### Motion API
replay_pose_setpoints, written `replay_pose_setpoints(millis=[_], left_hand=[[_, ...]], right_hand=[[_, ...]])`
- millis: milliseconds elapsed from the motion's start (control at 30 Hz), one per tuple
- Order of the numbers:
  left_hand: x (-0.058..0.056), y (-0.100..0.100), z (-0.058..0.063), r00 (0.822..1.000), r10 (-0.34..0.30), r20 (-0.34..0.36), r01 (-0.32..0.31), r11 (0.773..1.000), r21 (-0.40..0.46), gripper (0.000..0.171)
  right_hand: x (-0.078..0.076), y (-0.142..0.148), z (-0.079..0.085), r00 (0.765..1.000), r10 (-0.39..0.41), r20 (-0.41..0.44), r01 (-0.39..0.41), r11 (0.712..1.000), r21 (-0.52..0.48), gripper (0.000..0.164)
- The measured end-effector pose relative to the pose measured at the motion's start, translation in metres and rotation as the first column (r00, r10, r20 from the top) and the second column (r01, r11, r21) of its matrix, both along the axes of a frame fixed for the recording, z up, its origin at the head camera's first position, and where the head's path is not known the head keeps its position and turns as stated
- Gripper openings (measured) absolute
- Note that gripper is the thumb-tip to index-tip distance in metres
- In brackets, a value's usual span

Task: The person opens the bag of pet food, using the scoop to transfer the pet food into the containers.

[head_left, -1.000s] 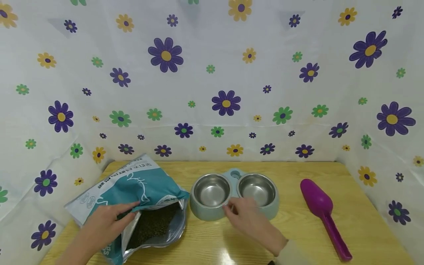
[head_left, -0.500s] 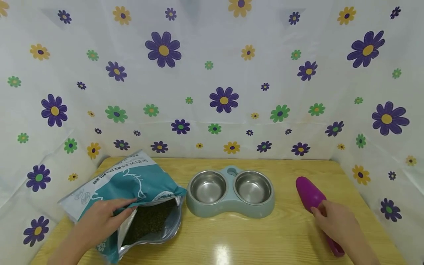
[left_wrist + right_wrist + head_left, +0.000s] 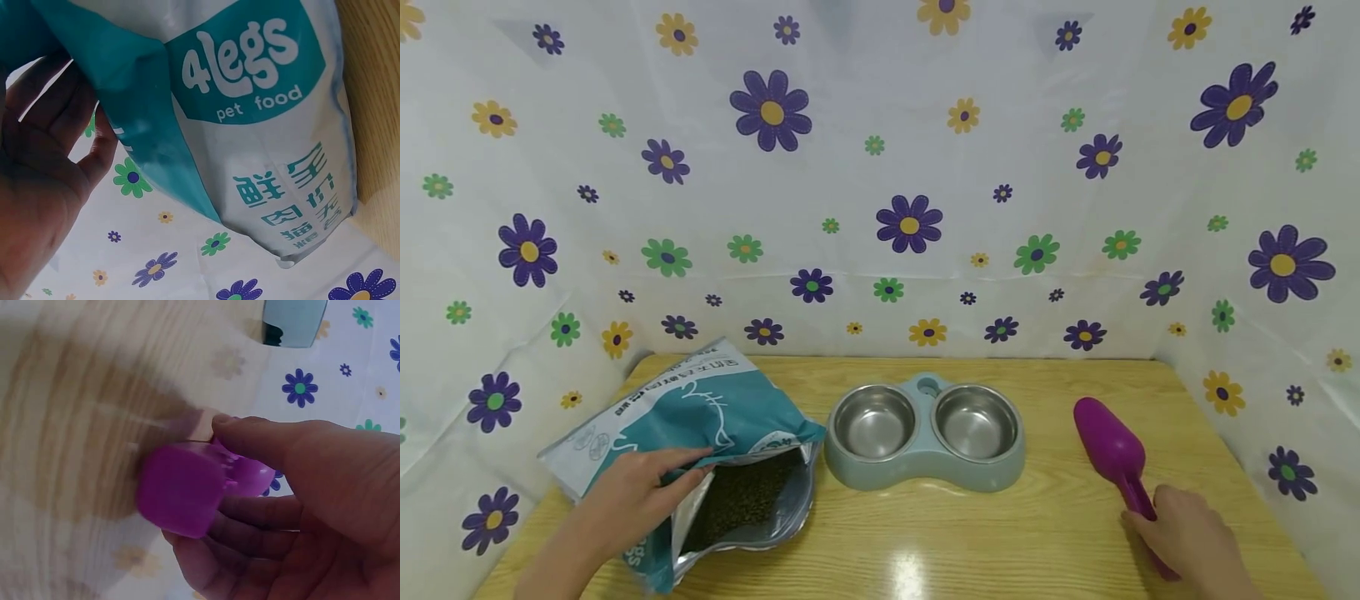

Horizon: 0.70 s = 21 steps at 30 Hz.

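My left hand (image 3: 632,496) grips the upper lip of a teal and white pet food bag (image 3: 256,106), thumb and fingers at the edge. The bag lies on its side at the left, mouth open toward me, with brown kibble (image 3: 745,500) inside. At the right, a purple scoop (image 3: 1108,442) lies on the table, its bowl pointing away. My right hand (image 3: 1191,533) holds its handle; in the right wrist view the thumb is on one side of the handle (image 3: 181,490) and the fingers on the other.
Between the bag and the scoop stands a blue-grey double feeder (image 3: 925,467) with two steel bowls, the left bowl (image 3: 876,425) and the right bowl (image 3: 976,423). A flower-printed cloth (image 3: 850,167) walls the back and sides of the wooden table (image 3: 1000,542).
My right hand has moved right from in front of the double feeder to the scoop, then down along its handle. My left hand has stayed on the bag's lip.
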<state>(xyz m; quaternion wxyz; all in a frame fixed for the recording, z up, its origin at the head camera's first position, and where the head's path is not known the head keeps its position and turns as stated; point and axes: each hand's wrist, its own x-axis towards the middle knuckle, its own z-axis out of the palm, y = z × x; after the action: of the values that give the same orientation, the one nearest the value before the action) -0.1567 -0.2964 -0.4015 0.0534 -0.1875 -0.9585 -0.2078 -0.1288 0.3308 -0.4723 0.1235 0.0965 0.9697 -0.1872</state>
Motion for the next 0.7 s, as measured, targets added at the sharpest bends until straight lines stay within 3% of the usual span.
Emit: replay_pose_setpoints(millis=[267,367,533,700], left_hand=[[-0.0016,-0.0002,0.0004,1.000,0.002,-0.010,-0.003,1.000,-0.020,0.028],[-0.0020,-0.0001,0.0008,1.000,0.012,-0.006,-0.012,0.999,-0.034,0.029],[0.0011,0.0003,-0.0010,0.997,0.045,0.060,-0.043,0.998,-0.036,0.032],[0.0001,0.0012,-0.0011,0.994,0.059,0.097,-0.057,0.998,-0.017,0.034]], right_hand=[[0.0009,0.0039,-0.0065,1.000,0.025,0.000,-0.024,0.999,-0.036,0.024],[0.0032,0.0058,-0.0051,1.000,-0.018,0.001,0.018,0.996,-0.087,0.022],[0.0068,0.0069,-0.0023,0.996,-0.089,-0.020,0.084,0.983,-0.166,0.023],[0.0032,0.0076,0.0007,0.985,-0.172,0.003,0.167,0.956,-0.240,0.039]])
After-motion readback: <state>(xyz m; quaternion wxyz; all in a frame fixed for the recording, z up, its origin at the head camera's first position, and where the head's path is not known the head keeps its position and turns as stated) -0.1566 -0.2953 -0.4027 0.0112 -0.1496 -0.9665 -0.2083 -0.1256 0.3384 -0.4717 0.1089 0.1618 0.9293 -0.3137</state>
